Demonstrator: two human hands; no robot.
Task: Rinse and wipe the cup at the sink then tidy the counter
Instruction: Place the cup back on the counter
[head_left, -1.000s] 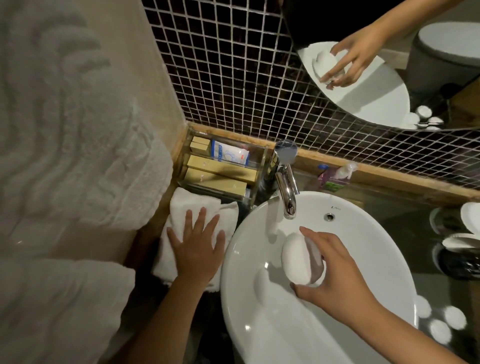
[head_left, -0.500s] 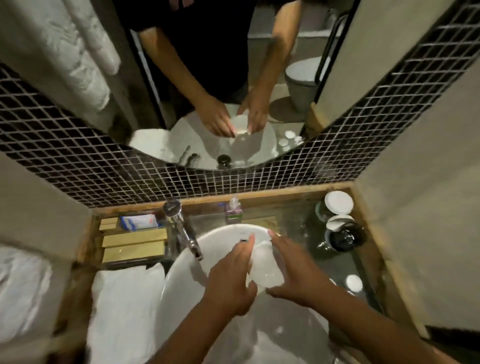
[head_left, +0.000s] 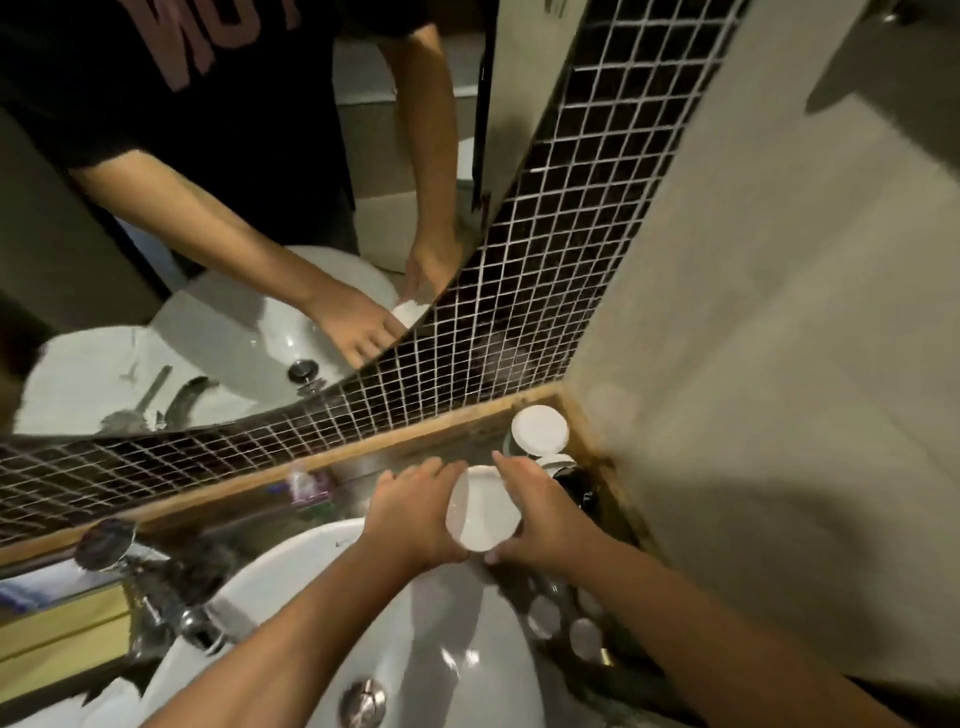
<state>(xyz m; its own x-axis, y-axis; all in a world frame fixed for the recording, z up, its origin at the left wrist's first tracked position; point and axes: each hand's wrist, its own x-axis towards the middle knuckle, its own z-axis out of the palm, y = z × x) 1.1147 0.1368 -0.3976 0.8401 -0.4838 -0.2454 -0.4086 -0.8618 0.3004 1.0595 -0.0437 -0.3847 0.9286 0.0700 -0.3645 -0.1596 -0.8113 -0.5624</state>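
Toward the worktop's (head_left: 358, 470) back right corner, just past the sink's (head_left: 426, 597) rim, your left hand (head_left: 410, 514) and right hand (head_left: 545, 519) both clasp the white cup (head_left: 483, 514) by its sides. It looks light, stiff, probably wet, slippery and breakable; grip its walls, not the rim.

A plain white cup (head_left: 483, 512), blurred, is held off any surface, tilted, between the left hand (head_left: 415, 514) and the right hand (head_left: 545, 519), their fingers curved along its sides. It hangs over the far right rim of the white sink (head_left: 441, 623), beside the dark counter (head_left: 363, 470).
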